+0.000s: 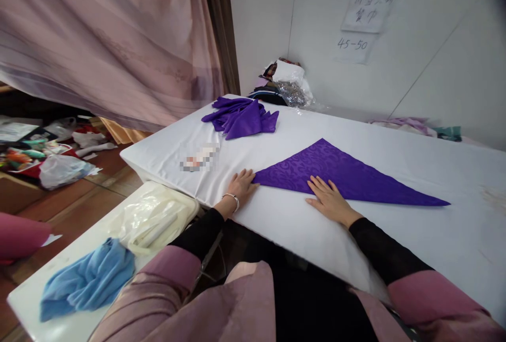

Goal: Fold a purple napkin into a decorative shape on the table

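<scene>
Purple cloth (340, 173) lies flat, folded to a triangle, mid-table, long edge toward the near edge of the white table (427, 247). Judged light, soft, poss. slippery; pinch at corners. Your L hand (242, 186): open, fingertips by the cloth's L corner. Your R hand (330, 202): open, fingers spread, fingertips on the long edge; neither hand grips.

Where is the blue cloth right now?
In the head view, the blue cloth lies crumpled at lower left on the low white table, beside the clear plastic bag.
</scene>
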A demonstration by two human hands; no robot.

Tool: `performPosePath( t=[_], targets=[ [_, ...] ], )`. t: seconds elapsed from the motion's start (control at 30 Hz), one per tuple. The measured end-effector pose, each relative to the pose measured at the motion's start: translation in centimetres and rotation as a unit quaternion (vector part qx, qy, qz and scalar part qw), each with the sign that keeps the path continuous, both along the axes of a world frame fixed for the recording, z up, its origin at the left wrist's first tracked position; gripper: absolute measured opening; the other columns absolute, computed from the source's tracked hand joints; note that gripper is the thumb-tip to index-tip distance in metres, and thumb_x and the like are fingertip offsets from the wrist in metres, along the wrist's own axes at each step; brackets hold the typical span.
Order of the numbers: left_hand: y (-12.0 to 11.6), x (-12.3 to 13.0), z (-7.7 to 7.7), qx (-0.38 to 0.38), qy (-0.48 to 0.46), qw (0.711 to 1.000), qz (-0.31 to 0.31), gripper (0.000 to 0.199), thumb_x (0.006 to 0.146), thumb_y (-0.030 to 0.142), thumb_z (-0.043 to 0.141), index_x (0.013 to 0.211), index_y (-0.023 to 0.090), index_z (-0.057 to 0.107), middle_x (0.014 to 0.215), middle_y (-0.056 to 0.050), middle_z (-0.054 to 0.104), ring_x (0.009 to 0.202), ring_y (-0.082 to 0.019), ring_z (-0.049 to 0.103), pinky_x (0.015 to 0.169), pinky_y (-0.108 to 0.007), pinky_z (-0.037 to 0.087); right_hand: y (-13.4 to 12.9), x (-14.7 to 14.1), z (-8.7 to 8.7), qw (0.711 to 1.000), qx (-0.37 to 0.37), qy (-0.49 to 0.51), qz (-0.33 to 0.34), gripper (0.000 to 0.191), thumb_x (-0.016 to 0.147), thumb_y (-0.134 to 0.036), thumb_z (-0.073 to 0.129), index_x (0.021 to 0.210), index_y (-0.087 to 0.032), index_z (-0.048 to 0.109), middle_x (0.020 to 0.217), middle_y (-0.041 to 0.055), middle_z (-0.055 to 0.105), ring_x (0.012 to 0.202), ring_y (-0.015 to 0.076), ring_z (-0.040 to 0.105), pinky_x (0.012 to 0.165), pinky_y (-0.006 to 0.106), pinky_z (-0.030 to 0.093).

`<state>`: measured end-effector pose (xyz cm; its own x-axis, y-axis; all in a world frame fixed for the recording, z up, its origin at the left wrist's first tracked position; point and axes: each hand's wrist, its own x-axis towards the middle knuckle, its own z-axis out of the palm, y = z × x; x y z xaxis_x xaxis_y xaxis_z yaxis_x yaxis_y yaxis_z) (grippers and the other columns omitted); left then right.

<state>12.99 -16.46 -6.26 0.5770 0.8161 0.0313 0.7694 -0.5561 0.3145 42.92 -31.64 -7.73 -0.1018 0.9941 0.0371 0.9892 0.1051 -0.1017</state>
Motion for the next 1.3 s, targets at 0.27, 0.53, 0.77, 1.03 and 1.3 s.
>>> performPosePath(
  t=[0.27, 0.53, 0.77, 1.03, 1.3],
  targets=[
    [1.2, -0.8, 1.0, 0.042, -0.053, 0.99, 0.125, 0.027, 0.081, 0.042, 0.057, 0.097, 0.024, 0.07, 0.129, -0.005, 0.055, 0.125, -0.026, 0.043, 0.103, -0.037, 0.036, 0.0, 0.0, 0.0, 1.0, 0.001, 0.009, -0.006, 0.069, 0.09, -0.061, 0.022, 0.146, -0.021, 0.024, 0.151, 0.0078, 0.022, 0.139, 0.0264, 0.017, 0.111, 0.051, 0.014],
    [-1.7, 4.5, 2.9, 0.02, -0.067, 0.995, 0.066, 0.022, 0.083, 0.042, 0.055, 0.082, 0.021, 0.064, 0.09, -0.004, 0.063, 0.083, -0.018, 0.059, 0.073, -0.03, 0.044, -0.1, -0.1, 0.2, 1.0, -0.004, 0.012, -0.009, 0.07, 0.09, -0.062, 0.021, 0.146, -0.021, 0.024, 0.152, 0.0075, 0.021, 0.14, 0.0254, 0.015, 0.112, 0.05, 0.013],
    [-1.6, 5.7, 2.2, -0.042, -0.037, 0.997, 0.06, 0.015, 0.08, 0.032, 0.06, 0.074, 0.019, 0.064, 0.081, -0.003, 0.064, 0.073, -0.018, 0.059, 0.062, -0.028, 0.041, -0.2, -0.2, 0.4, 1.0, -0.002, 0.013, -0.006, 0.07, 0.09, -0.062, 0.021, 0.145, -0.021, 0.025, 0.151, 0.0078, 0.022, 0.14, 0.0255, 0.016, 0.112, 0.05, 0.013],
    [0.9, 1.4, 2.9, -0.072, -0.014, 0.99, 0.117, 0.012, 0.076, 0.031, 0.062, 0.073, 0.02, 0.065, 0.082, -0.001, 0.066, 0.076, -0.016, 0.059, 0.067, -0.025, 0.043, -0.2, -0.2, 0.3, 1.0, 0.004, 0.02, -0.007, 0.069, 0.09, -0.062, 0.022, 0.145, -0.021, 0.025, 0.151, 0.0079, 0.023, 0.14, 0.0258, 0.017, 0.112, 0.05, 0.013],
    [3.0, -1.9, 3.2, -0.097, 0.006, 0.975, 0.201, 0.017, 0.073, 0.037, 0.061, 0.073, 0.021, 0.066, 0.078, -0.001, 0.067, 0.073, -0.016, 0.06, 0.061, -0.023, 0.042, -0.2, -0.2, 0.6, 1.0, -0.006, 0.023, -0.013, 0.071, 0.089, -0.063, 0.021, 0.144, -0.019, 0.028, 0.151, 0.0082, 0.022, 0.14, 0.0248, 0.016, 0.112, 0.049, 0.012]
  ],
)
